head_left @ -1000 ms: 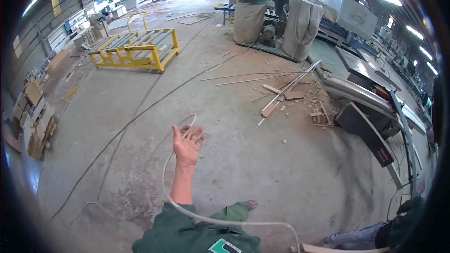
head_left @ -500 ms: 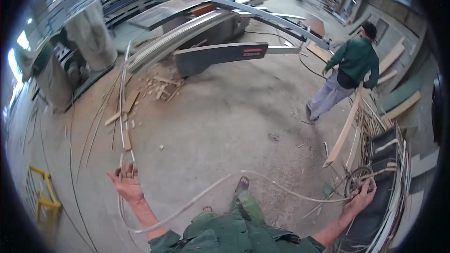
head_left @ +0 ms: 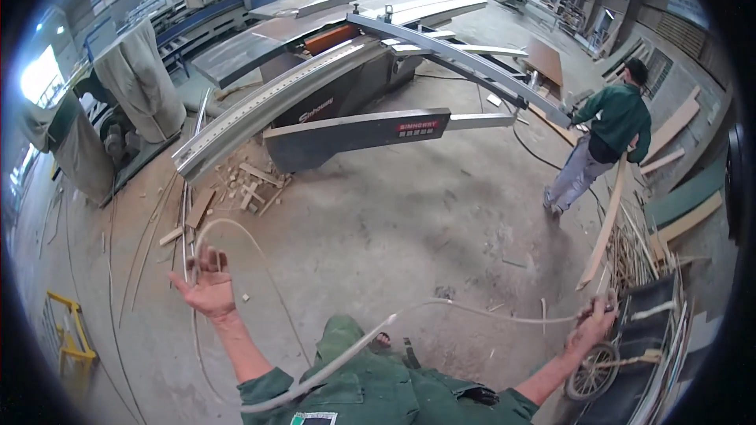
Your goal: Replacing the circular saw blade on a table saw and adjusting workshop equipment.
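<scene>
A long pale flexible strip (head_left: 504, 313) sags across in front of my body. My right hand (head_left: 592, 321) is closed on one part of it, at the right beside a wheel. From there it dips past my green jacket and under my left forearm. On the left my left hand (head_left: 209, 283) is held palm up, thumb stretched out and fingers apart and loosely bent. The strip passes beside these fingers and arcs over in a loop; whether they touch it I cannot tell. The left palm shows nothing in it.
A sliding table saw (head_left: 354, 138) stands ahead, with wood offcuts (head_left: 253, 189) beside it. A co-worker (head_left: 610, 130) in green stands at its right. A wheeled cart (head_left: 642, 323) with long strips is at my right; a yellow metal frame (head_left: 75, 330) is at far left.
The strip now arcs up in a loop beside my left hand. My right hand has moved slightly up and left, away from the wheel. The co-worker's arm now reaches to the saw's frame.
</scene>
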